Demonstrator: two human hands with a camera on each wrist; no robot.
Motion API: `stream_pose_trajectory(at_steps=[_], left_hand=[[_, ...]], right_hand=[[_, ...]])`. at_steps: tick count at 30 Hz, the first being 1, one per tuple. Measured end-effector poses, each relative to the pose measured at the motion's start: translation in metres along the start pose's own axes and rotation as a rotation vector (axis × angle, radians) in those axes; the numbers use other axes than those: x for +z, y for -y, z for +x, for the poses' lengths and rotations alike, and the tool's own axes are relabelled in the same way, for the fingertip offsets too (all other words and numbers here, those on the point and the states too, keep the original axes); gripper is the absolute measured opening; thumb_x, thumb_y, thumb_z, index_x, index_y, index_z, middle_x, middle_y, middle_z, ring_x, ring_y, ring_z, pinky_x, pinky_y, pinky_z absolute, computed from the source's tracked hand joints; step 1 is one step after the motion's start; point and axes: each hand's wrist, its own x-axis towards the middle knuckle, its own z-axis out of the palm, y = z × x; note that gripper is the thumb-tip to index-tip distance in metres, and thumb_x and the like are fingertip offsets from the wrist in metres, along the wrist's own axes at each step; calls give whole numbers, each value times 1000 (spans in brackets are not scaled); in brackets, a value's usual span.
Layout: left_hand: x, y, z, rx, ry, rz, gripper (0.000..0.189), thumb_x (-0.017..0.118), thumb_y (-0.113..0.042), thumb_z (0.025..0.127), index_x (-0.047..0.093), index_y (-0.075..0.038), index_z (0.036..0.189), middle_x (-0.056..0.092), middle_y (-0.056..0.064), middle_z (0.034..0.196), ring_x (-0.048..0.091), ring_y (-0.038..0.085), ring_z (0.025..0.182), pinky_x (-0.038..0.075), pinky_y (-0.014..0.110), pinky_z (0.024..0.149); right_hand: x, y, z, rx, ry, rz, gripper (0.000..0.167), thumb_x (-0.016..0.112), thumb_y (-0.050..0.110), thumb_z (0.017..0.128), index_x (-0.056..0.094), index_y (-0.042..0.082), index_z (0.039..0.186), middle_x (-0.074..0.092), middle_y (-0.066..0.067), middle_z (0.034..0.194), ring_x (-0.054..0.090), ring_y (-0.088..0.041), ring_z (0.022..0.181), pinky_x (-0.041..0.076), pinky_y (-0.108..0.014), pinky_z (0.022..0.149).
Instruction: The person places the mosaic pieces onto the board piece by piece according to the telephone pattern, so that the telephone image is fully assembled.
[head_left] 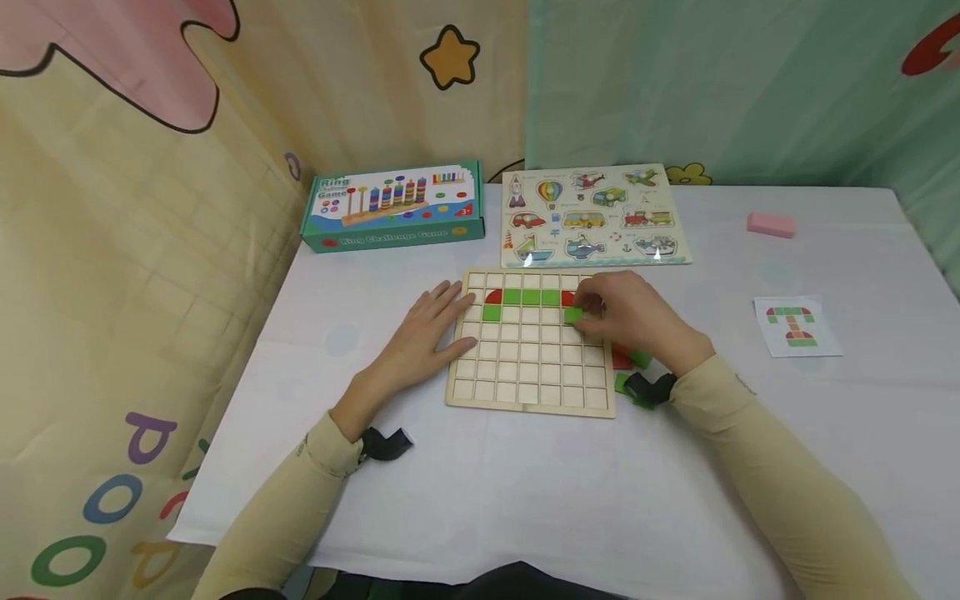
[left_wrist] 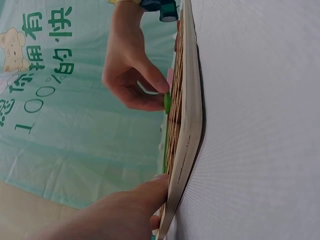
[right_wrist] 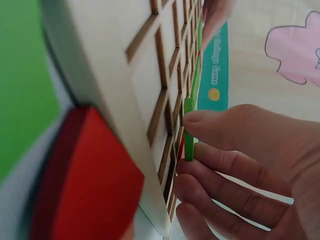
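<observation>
A wooden grid board [head_left: 531, 392] lies on the table with green squares and red quarter-round pieces set along an upper row, plus a green square [head_left: 491, 312] below the row's left end. My right hand [head_left: 626, 312] pinches a green square tile [right_wrist: 189, 130] between thumb and fingers, over the board's right side just under the right red piece. In the right wrist view the tile stands tilted against the grid. My left hand [head_left: 427, 337] rests on the board's left edge, fingers spread and straight. Loose red and green pieces [head_left: 622, 358] lie by the board's right edge, partly hidden by the right wrist.
Behind the board are a green ring game box [head_left: 397, 242] and a vehicle picture puzzle [head_left: 596, 217]. To the right lie a pink block [head_left: 771, 225] and a white card [head_left: 798, 327] printed with a red, green and orange pattern. Curtains [head_left: 712, 92] hang around the table.
</observation>
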Motion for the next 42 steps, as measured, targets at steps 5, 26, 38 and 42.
stream_pose_trajectory(at_steps=[5, 26, 38, 42], left_hand=[[-2, -2, 0, 2, 1, -2, 72, 62, -44, 105, 36, -12, 165, 24, 13, 175, 13, 33, 165, 8, 51, 135], [-5, -2, 0, 6, 0, -7, 71, 62, -44, 105, 37, -13, 165, 24, 13, 175, 13, 32, 164, 8, 51, 135], [-2, 1, 2, 0, 18, 1, 71, 60, -45, 106, 35, -15, 166, 23, 11, 176, 10, 30, 165, 7, 49, 135], [-2, 0, 1, -3, 13, -1, 72, 61, -45, 106, 36, -14, 165, 23, 12, 175, 11, 31, 165, 7, 50, 135]], right_hand=[[3, 3, 0, 0, -13, -23, 18, 86, 13, 86, 77, 5, 100, 74, -6, 89, 63, -22, 81, 54, -39, 78], [14, 44, 27, -120, 50, 26, 26, 80, 16, 93, 77, 1, 114, 74, -10, 100, 66, -25, 90, 56, -42, 85], [37, 68, 38, -126, 113, -79, 31, 79, 26, 96, 77, 9, 123, 67, -7, 106, 60, -22, 90, 54, -37, 81], [39, 69, 36, -175, 106, -139, 32, 79, 25, 96, 77, 9, 125, 69, -10, 113, 65, -26, 98, 57, -41, 89]])
